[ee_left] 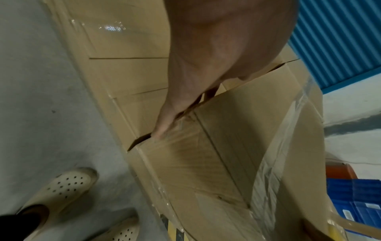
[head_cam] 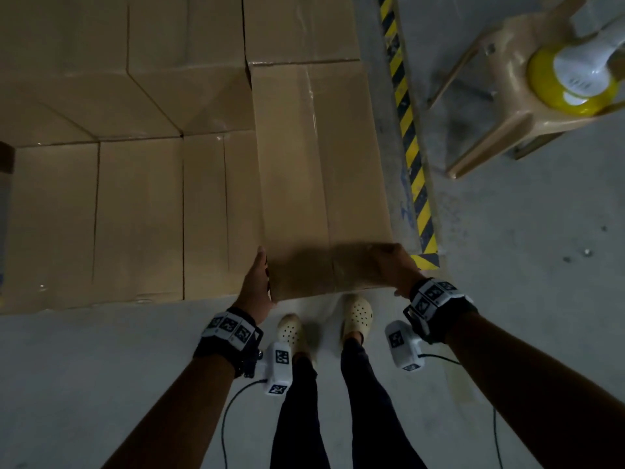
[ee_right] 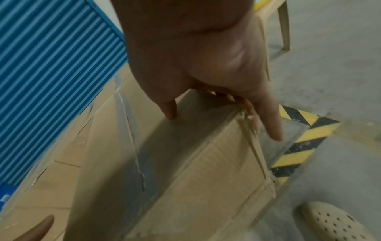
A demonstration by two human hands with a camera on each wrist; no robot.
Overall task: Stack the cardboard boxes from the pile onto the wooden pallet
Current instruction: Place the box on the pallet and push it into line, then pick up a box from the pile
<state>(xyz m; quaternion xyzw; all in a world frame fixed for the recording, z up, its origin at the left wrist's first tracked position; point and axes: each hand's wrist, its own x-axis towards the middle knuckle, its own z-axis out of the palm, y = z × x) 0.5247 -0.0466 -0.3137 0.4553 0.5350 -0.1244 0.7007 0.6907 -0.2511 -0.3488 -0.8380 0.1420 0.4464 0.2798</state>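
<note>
- A pale grey concrete floor (head_cam: 101, 367) is filling the dim room, and a blue corrugated wall (ee_right: 51, 73) is rising behind the boxes in the wrist views.
- A stack of cardboard boxes (head_cam: 135, 198) is sitting packed side by side on the left; whatever is under it is hidden.
- One long taped cardboard box (head_cam: 321, 170) is lying at the stack's right end, touching its neighbours.
- A black-and-yellow hazard stripe (head_cam: 411, 147) is running along the floor just beside that box.
- A tan plastic chair (head_cam: 507, 106) is standing well apart to the right, carrying a yellow-and-white object (head_cam: 575, 76).
- The left hand (head_cam: 257, 286) is gripping the box's near left corner, thumb on its end face.
- The right hand (head_cam: 392, 265) is clasping the near right corner, fingers curling over the edge.
</note>
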